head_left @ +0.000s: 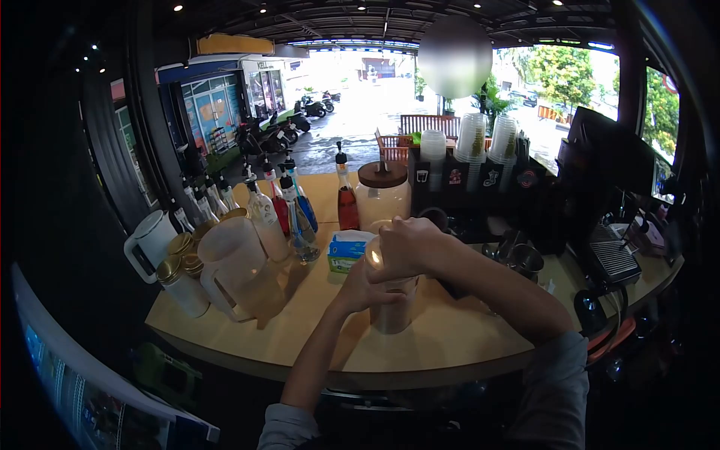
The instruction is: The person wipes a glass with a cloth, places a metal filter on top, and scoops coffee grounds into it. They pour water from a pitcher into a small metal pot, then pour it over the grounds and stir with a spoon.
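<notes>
A clear container with pale brownish contents stands on the wooden counter in front of me. My left hand is wrapped round its upper side. Over its top, my right hand is closed, its fingers bent down at the rim; what they grip is too hidden to name. A shiny round edge shows between the two hands. Just behind them lies a blue and green packet. A large jar with a brown lid stands farther back.
Left on the counter are a clear pitcher, a white kettle, gold-lidded jars and several pump bottles. Stacked plastic cups, metal cups and a coffee machine stand to the right.
</notes>
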Available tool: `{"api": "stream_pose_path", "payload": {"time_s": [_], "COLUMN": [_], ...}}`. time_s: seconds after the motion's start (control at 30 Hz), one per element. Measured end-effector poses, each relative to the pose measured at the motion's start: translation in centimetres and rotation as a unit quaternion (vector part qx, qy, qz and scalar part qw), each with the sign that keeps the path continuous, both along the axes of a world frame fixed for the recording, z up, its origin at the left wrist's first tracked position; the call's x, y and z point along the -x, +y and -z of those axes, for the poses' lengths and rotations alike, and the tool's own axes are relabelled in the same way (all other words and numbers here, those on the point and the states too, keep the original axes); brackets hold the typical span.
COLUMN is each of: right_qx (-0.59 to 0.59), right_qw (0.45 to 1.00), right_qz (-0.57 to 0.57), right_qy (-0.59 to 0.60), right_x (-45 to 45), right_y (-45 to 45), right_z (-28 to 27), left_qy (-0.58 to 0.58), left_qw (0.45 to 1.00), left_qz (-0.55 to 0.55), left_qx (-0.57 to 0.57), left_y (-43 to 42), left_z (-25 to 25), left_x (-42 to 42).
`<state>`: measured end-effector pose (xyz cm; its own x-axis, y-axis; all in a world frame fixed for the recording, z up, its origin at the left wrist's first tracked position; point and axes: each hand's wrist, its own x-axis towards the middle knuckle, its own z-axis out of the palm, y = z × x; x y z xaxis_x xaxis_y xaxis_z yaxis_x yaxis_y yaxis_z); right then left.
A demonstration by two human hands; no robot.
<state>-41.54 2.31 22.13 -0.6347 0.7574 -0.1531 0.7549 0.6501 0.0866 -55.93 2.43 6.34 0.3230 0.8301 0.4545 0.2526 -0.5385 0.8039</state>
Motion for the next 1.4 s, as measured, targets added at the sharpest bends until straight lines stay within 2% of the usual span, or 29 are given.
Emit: {"api": "stream_pose_path", "payload": {"time_s": [0.03,0.1,0.13,0.2,0.47,0.53,0.57,0.63,0.67,0.7,0.77,0.8,0.83,0.9,0.93,1.0,1.03,1.1,1.17,1.23,1.27,1.3,1.33,1.4], "right_qx": [-0.001,0.038,0.037,0.134,0.253,0.301,0.304,0.226,0.096,0.097,0.066,0.070,0.072,0.082,0.083,0.144,0.144,0.211,0.214,0.127,0.128,-0.009,-0.146,-0.073], "right_qw": [1.000,0.993,0.993,0.955,0.902,0.887,0.886,0.937,0.968,0.968,0.997,0.997,0.997,0.994,0.994,0.940,0.940,0.875,0.866,0.861,0.861,0.899,0.906,0.951], "right_qz": [-0.003,-0.103,-0.106,-0.246,-0.327,-0.330,-0.329,-0.200,-0.194,-0.191,0.000,0.002,0.003,-0.073,-0.073,-0.283,-0.282,-0.369,-0.362,-0.171,-0.167,-0.048,0.074,0.201], "right_qy": [0.000,0.031,0.030,0.096,0.127,0.121,0.121,0.175,0.128,0.130,0.039,-0.027,-0.027,-0.012,-0.013,0.127,0.126,0.231,0.269,0.462,0.463,0.435,0.390,0.223], "right_x": [-0.3,-1.0,-1.5,-2.2,-2.5,-2.6,-2.7,-2.8,-2.4,-2.0,-0.6,0.1,0.0,-0.1,-0.4,-1.6,-1.8,-2.2,-3.1,-4.3,-5.1,-5.8,-6.3,-6.8], "right_y": [0.1,0.6,1.3,3.2,5.9,5.7,5.4,4.3,4.3,3.3,0.6,0.6,0.6,0.4,1.5,4.6,5.3,6.0,5.9,6.5,7.4,8.7,9.5,8.7], "right_z": [-0.2,-0.8,-0.9,-0.5,0.8,0.5,0.5,0.1,0.7,0.5,-0.7,-0.9,-1.2,-1.8,-1.3,0.3,0.3,-0.1,-1.0,-0.7,0.5,2.5,4.3,6.9], "left_qy": [-0.075,-0.059,-0.043,-0.044,-0.048,-0.034,-0.034,-0.044,-0.044,-0.036,-0.027,-0.021,-0.015,-0.044,-0.073,-0.077,-0.081,-0.091,-0.103,-0.062,-0.062,-0.080,-0.098,-0.130], "left_qw": [0.997,0.998,0.999,0.999,0.998,0.999,0.999,0.999,0.999,0.999,1.000,1.000,1.000,0.999,0.997,0.996,0.995,0.994,0.993,0.998,0.998,0.997,0.995,0.991], "left_qz": [-0.009,-0.008,-0.004,-0.001,0.016,-0.016,-0.017,-0.025,-0.023,-0.015,-0.004,0.009,0.022,0.006,-0.011,-0.003,0.005,0.010,0.013,0.015,0.018,0.016,0.013,0.016], "left_qx": [-0.012,0.007,0.027,0.026,0.032,0.007,0.010,0.013,0.015,0.005,-0.004,0.003,0.010,0.018,0.023,0.041,0.057,0.055,0.053,-0.001,0.002,-0.006,-0.014,-0.023], "left_y": [-0.5,-0.6,-0.7,-0.3,-0.2,-0.3,-0.4,-1.3,-1.1,-0.7,-0.1,0.1,0.1,-0.5,-0.8,-0.6,-0.4,-0.2,0.2,0.4,0.5,0.4,0.4,0.4], "left_z": [-0.6,-1.0,-1.1,-0.6,-0.3,-0.2,-0.1,-1.2,-1.0,-0.7,-0.2,-0.2,-0.2,-0.3,-0.5,-0.3,-0.2,0.3,0.6,0.6,0.8,0.9,1.1,1.9], "left_x": [-0.4,-0.2,-0.1,0.1,0.1,0.0,0.0,-0.4,-0.4,-0.3,-0.2,0.0,0.1,-0.1,-0.2,-0.1,-0.1,-0.2,-0.1,0.0,-0.1,-0.2,-0.3,-0.7]}}
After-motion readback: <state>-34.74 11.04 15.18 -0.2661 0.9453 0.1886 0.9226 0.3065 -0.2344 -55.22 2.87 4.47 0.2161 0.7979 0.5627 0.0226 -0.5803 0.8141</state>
